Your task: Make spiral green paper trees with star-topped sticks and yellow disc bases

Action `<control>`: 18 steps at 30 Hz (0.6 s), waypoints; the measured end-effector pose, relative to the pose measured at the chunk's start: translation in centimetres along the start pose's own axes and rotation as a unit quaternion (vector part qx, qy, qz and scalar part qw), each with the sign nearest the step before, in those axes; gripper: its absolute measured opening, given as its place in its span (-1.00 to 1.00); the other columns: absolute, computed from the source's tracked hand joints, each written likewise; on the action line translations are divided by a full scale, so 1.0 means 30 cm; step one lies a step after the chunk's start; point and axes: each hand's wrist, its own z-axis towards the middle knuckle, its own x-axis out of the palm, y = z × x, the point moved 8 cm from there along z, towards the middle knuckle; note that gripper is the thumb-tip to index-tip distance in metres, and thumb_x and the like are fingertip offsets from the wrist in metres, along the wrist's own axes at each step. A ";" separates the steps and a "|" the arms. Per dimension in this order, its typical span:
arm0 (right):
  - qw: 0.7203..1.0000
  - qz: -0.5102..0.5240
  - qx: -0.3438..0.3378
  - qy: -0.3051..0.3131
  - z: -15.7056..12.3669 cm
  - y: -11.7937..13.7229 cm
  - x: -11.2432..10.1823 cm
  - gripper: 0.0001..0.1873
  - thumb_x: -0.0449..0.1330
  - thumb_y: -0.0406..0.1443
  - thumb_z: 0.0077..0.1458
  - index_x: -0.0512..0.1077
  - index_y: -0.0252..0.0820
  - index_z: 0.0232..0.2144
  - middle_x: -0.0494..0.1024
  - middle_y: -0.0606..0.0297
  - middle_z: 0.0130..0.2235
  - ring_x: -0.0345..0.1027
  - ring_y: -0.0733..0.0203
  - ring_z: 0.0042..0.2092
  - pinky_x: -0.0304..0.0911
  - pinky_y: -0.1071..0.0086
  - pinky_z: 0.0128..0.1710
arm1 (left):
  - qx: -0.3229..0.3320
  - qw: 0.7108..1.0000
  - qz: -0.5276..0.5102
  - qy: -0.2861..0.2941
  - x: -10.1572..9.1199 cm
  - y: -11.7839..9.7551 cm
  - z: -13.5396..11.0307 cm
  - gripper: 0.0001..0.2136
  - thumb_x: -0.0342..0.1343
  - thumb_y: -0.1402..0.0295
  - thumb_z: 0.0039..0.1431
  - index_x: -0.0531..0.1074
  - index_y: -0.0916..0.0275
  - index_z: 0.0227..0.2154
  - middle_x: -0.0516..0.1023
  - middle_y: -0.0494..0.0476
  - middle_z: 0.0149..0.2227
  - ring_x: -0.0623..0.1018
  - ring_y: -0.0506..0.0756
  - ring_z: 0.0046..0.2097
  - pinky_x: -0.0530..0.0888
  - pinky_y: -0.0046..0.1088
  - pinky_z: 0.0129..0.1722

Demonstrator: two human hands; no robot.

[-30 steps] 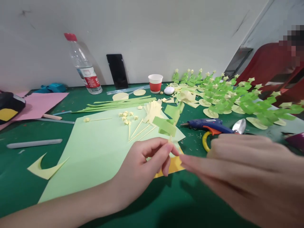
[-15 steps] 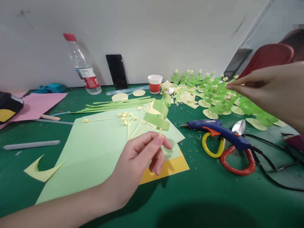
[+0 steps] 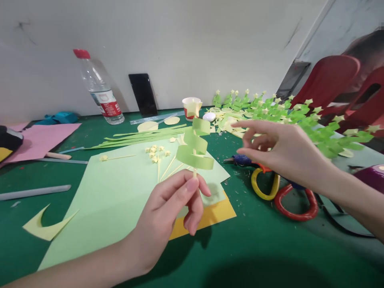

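Observation:
My left hand (image 3: 177, 208) pinches the bottom of a thin stick and holds a small paper tree (image 3: 196, 148) upright. A green paper strip winds in zigzag folds up its stick, and a pale yellow paper star (image 3: 193, 109) tops it. To the right, my right hand (image 3: 276, 144) hangs in the air with thumb and fingers apart, nothing between them. Beneath that hand lie a blue glue gun (image 3: 241, 160), partly covered, and scissors (image 3: 282, 196) with yellow and red handles. Several small yellow stars (image 3: 154, 153) and loose sticks (image 3: 168, 168) rest on a light green sheet (image 3: 120, 200).
Rows of finished paper trees (image 3: 264, 106) stand at the back right. Green strips (image 3: 141, 136), a paper cup (image 3: 189, 104), a phone (image 3: 143, 95) and a water bottle (image 3: 103, 92) line the back. Pink paper (image 3: 45, 138) lies left. Red chairs (image 3: 327, 82) are beyond.
My right hand has come in leftward and lower from the far right, its fingers now spread. The paper tree has turned more upright in my left hand. The view has shifted slightly.

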 end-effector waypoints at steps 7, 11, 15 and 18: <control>0.996 0.089 0.017 0.008 -0.041 0.090 0.006 -0.89 0.14 -0.26 -0.04 0.47 -0.13 -0.47 0.50 0.35 -0.37 0.32 0.35 -0.47 0.26 0.53 -0.60 | -0.024 0.999 -0.038 0.000 0.011 0.021 -0.006 -0.77 -0.09 0.27 0.19 0.36 0.22 -0.50 0.24 -0.12 -0.76 0.18 -0.11 -0.67 0.19 -0.62 -0.61; 0.988 0.142 0.062 -0.007 -0.056 0.091 -0.005 -0.87 0.16 -0.25 -0.03 0.46 -0.12 -0.55 0.49 0.35 -0.51 0.31 0.30 -0.52 0.21 0.49 -0.64 | -0.026 0.999 -0.041 0.008 0.020 0.026 -0.012 -0.77 -0.07 0.25 0.18 0.37 0.21 -0.50 0.22 -0.12 -0.76 0.17 -0.11 -0.68 0.17 -0.62 -0.61; 0.965 0.227 0.131 0.030 -0.065 0.063 0.035 -0.89 0.19 -0.23 -0.05 0.50 -0.09 -0.49 0.48 0.34 -0.50 0.32 0.30 -0.50 0.23 0.48 -0.58 | -0.041 0.998 -0.035 0.029 0.037 0.040 -0.017 -0.77 -0.07 0.24 0.18 0.37 0.21 -0.50 0.22 -0.13 -0.77 0.17 -0.11 -0.67 0.17 -0.61 -0.57; 0.932 0.312 0.170 0.072 -0.073 0.050 0.076 -0.89 0.20 -0.21 -0.05 0.49 -0.08 -0.49 0.43 0.37 -0.50 0.24 0.40 -0.51 0.14 0.55 -0.59 | -0.062 0.996 -0.043 0.046 0.052 0.055 -0.019 -0.76 -0.04 0.21 0.15 0.36 0.22 -0.52 0.23 -0.13 -0.77 0.17 -0.11 -0.67 0.15 -0.60 -0.57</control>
